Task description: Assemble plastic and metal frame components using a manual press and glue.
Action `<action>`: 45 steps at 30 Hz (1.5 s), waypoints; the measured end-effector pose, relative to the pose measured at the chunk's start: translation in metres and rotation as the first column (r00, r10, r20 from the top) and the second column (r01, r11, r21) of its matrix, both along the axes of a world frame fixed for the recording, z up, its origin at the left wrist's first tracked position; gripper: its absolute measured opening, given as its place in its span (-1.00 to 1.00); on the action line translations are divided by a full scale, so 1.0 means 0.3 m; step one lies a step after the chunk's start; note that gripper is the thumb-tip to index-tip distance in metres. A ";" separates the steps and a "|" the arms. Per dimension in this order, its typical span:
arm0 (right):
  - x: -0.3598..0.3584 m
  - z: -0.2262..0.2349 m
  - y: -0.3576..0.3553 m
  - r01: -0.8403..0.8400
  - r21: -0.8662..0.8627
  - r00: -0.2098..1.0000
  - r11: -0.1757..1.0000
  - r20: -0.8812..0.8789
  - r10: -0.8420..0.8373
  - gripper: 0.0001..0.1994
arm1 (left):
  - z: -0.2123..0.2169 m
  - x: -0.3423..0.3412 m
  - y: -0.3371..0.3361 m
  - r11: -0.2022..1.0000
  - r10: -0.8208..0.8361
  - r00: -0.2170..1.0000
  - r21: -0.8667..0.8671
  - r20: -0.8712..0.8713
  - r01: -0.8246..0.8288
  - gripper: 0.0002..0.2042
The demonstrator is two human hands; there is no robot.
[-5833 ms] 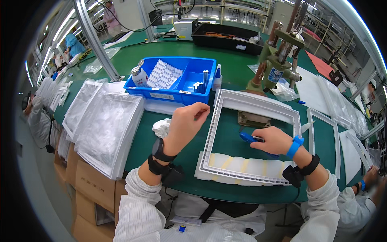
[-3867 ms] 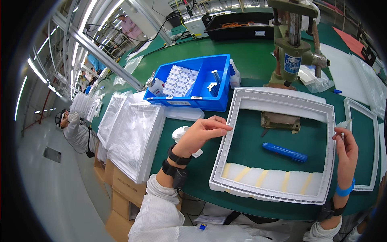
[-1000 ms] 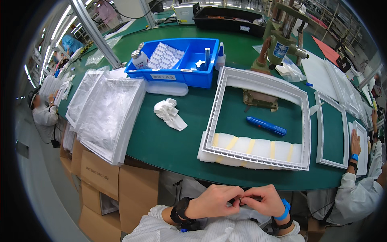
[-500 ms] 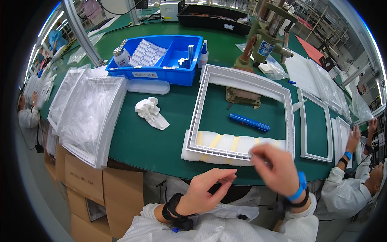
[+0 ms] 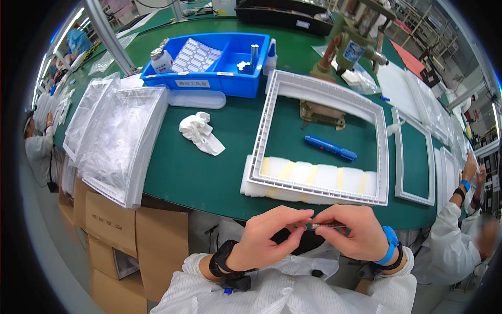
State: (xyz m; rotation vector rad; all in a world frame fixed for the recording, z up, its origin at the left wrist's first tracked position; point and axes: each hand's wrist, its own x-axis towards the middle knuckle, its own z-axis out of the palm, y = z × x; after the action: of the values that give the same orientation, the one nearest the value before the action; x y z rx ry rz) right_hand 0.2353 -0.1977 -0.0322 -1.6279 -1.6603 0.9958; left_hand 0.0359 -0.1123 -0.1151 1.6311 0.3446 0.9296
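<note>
Head view: your left hand (image 5: 261,240) and right hand (image 5: 351,234) meet at lower centre, fingertips pinched shut on a thin dark strip (image 5: 325,226) held between them, off the table. The white rectangular plastic frame (image 5: 320,140) lies just above on the green table (image 5: 209,172), blue pen (image 5: 330,148) inside it.

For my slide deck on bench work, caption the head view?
Both hands, left hand and right hand, pinch a thin dark strip before a white rectangular plastic frame.
</note>
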 end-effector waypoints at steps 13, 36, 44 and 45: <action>-0.027 -0.215 -0.139 0.147 -0.063 0.968 0.987 -0.195 -0.157 -0.83 | -0.083 0.047 -0.074 0.963 0.050 0.984 0.269 -0.170 -0.003 -0.74; 0.087 -0.007 0.015 0.081 0.163 0.925 0.983 0.356 -0.135 -0.72 | -0.060 0.015 -0.079 0.996 0.001 0.988 0.086 -0.155 0.012 -0.72; 0.313 -0.175 0.392 -0.007 0.031 0.641 0.999 0.768 -0.020 -0.70 | -0.074 -0.012 -0.048 0.990 -0.009 0.988 0.136 -0.154 0.030 -0.80; 0.313 -0.184 0.414 -0.052 -0.002 0.643 0.999 0.765 0.035 -0.70 | -0.077 -0.024 -0.044 0.990 -0.001 0.988 0.138 -0.154 0.022 -0.80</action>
State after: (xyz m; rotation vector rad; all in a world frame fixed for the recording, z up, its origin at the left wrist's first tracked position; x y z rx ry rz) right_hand 0.3294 -0.0736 -0.0872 -2.1791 -2.2309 0.2581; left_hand 0.0288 -0.1255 -0.1382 1.8366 0.3823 0.8369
